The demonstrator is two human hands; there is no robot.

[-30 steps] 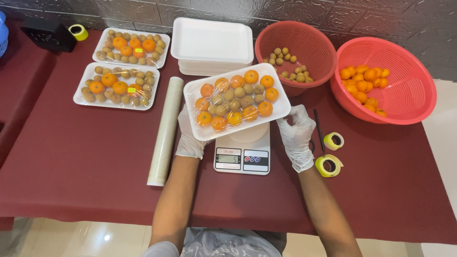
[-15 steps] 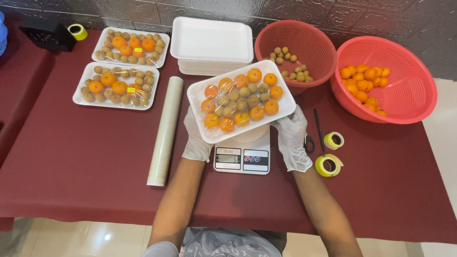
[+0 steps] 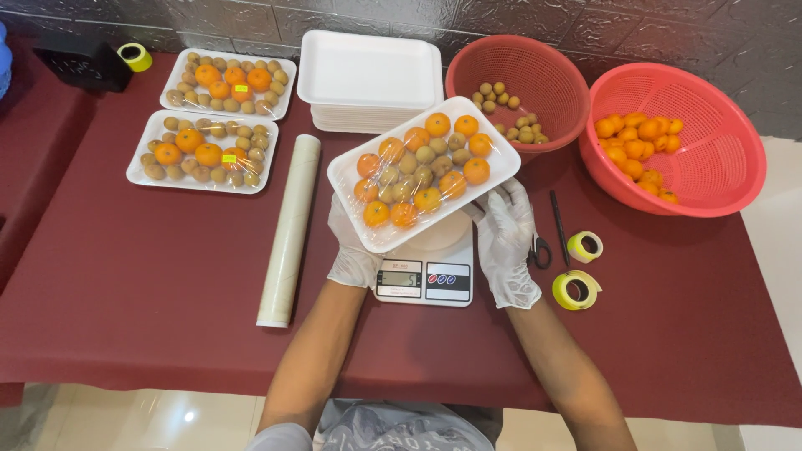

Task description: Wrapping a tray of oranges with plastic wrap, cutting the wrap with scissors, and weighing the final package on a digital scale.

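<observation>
Both my gloved hands hold a white foam tray (image 3: 503,155) wrapped in clear film, filled with small oranges and brown round fruits. The tray is tilted and raised above a small kitchen scale (image 3: 422,280). My left hand (image 3: 352,250) grips the tray's near-left underside. At the near-right edge, my right hand (image 3: 506,236) holds the tray with its fingers under it.
Two wrapped fruit trays (image 3: 249,180) lie at the far left beside a cling-film roll (image 3: 289,230). A stack of empty foam trays (image 3: 369,77) sits behind. Red baskets hold brown fruits (image 3: 547,79) and oranges (image 3: 710,125). Scissors (image 3: 541,248) and two yellow tape rolls (image 3: 576,288) lie right.
The wrapped tray has turned slightly and lifted toward the far right, its right end rising; both hands shifted with it under its edges.
</observation>
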